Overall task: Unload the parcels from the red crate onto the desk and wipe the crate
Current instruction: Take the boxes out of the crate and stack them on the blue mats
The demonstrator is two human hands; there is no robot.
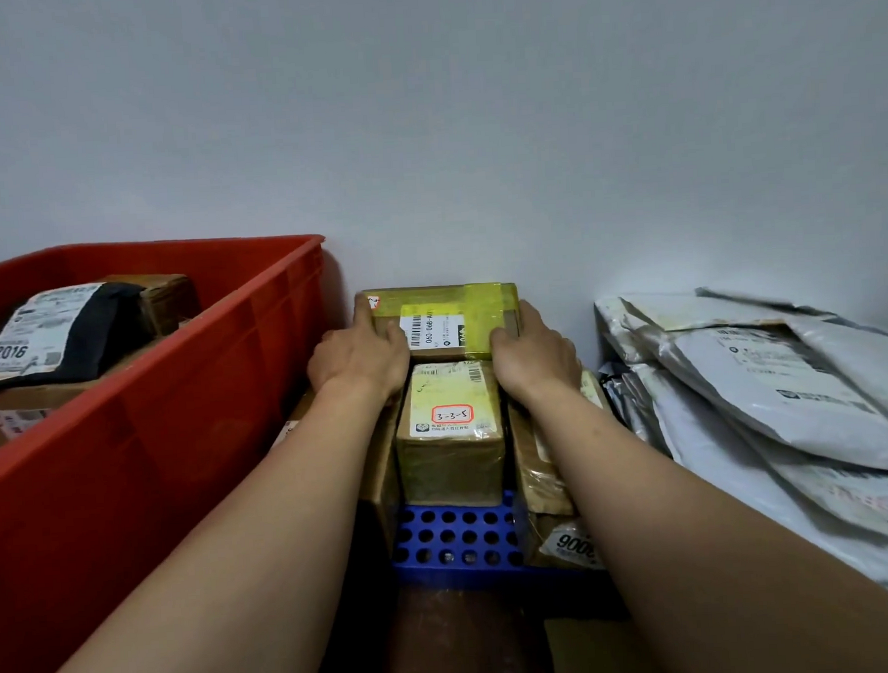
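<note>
The red crate (219, 399) stands at the left with a black bag parcel (56, 336) and brown cardboard boxes (167, 299) inside. To its right, against the wall, a cardboard box with yellow tape (443, 313) sits at the back of a pile. My left hand (358, 356) grips its left end and my right hand (533, 354) grips its right end, thumbs on top. In front of it lies a small taped box marked 3-3-5 (449, 428).
A blue perforated tray (458, 541) lies under the small box. More brown boxes (546, 464) flank it. A heap of grey and white mailer bags (774, 396) fills the right side. The pale wall (472, 129) stands close behind everything.
</note>
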